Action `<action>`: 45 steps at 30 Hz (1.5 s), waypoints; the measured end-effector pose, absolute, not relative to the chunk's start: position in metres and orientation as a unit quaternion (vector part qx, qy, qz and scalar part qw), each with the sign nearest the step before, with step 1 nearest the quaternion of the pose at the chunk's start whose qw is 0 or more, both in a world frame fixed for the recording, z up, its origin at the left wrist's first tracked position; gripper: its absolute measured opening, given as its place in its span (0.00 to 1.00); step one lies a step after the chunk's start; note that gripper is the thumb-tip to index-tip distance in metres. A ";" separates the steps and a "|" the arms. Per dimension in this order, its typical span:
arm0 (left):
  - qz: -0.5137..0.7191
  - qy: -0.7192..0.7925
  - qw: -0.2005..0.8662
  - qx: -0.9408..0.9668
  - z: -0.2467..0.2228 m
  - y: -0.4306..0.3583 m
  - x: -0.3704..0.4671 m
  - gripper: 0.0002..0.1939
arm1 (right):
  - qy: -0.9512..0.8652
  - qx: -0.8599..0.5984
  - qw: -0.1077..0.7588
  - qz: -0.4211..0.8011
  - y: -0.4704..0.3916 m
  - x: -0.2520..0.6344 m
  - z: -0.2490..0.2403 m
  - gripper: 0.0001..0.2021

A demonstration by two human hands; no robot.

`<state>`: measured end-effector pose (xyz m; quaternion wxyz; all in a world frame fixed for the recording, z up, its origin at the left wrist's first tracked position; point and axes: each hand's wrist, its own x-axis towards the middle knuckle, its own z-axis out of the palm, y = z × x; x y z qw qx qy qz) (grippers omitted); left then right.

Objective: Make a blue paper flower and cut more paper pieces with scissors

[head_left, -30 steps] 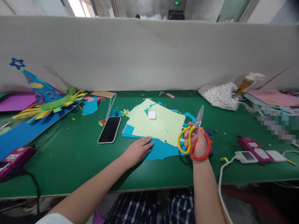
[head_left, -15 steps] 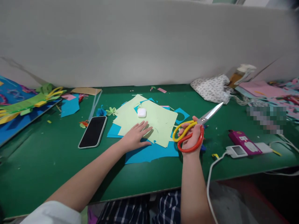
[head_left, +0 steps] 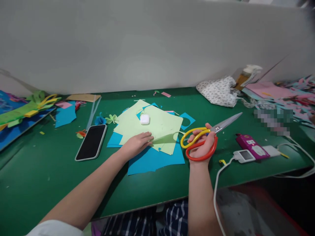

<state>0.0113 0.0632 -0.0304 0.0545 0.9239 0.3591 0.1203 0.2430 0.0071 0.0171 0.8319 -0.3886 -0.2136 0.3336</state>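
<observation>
Scissors with steel blades and yellow and red loop handles [head_left: 216, 129], held over a green worktop [head_left: 49, 173]

Gripped in the right hand [head_left: 205, 149], above the worktop's near half and right of its centre, with fingers curled round the handles, blades together and tips aimed toward the far right corner. At the front of pale green paper sheets [head_left: 157, 123], near the worktop's middle, bends the fingers of the left hand [head_left: 137, 144] close together; cannot tell whether pinching the thin pale green flap [head_left: 166, 139] beside the fingertips. Shows beneath, toward the near edge, a blue paper sheet with an uneven edge [head_left: 157, 164]; on top, a white rounded case [head_left: 145, 119]; toward the left edge, a black-screened phone in a pale case [head_left: 91, 142]. Probably best to steer the tips clear of the left hand and the white cable [head_left: 216, 186], raise paper by one corner without creasing, and mind the white case, likely to slide on tilted paper.
</observation>
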 end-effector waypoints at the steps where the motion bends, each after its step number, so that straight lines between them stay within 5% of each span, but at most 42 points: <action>1: 0.120 0.355 0.053 0.926 -0.029 0.062 0.011 0.20 | -0.213 -0.387 0.833 0.334 0.007 0.243 0.017 0.18; 10: 0.188 0.430 -0.042 0.882 0.003 0.065 0.014 0.19 | -0.212 -0.384 0.839 0.322 0.008 0.244 0.019 0.17; 17: 0.061 0.451 -0.032 0.890 0.043 0.069 0.033 0.20 | -0.223 -0.383 0.837 0.320 0.008 0.244 0.016 0.15; 20: -0.003 0.448 0.053 0.892 0.049 0.065 0.038 0.20 | -0.228 -0.389 0.828 0.332 0.008 0.244 0.015 0.14; 23: -0.011 0.461 0.114 0.880 0.043 0.073 0.036 0.23 | -0.251 -0.409 0.801 0.356 0.006 0.242 0.016 0.14; 32: 0.033 0.548 0.044 0.835 -0.005 0.125 0.030 0.25 | -0.400 -0.489 0.622 0.462 0.005 0.218 0.012 0.18; 45: 0.019 0.660 0.020 0.751 -0.001 0.142 -0.053 0.30 | -0.428 -0.503 0.574 0.484 0.007 0.217 0.005 0.20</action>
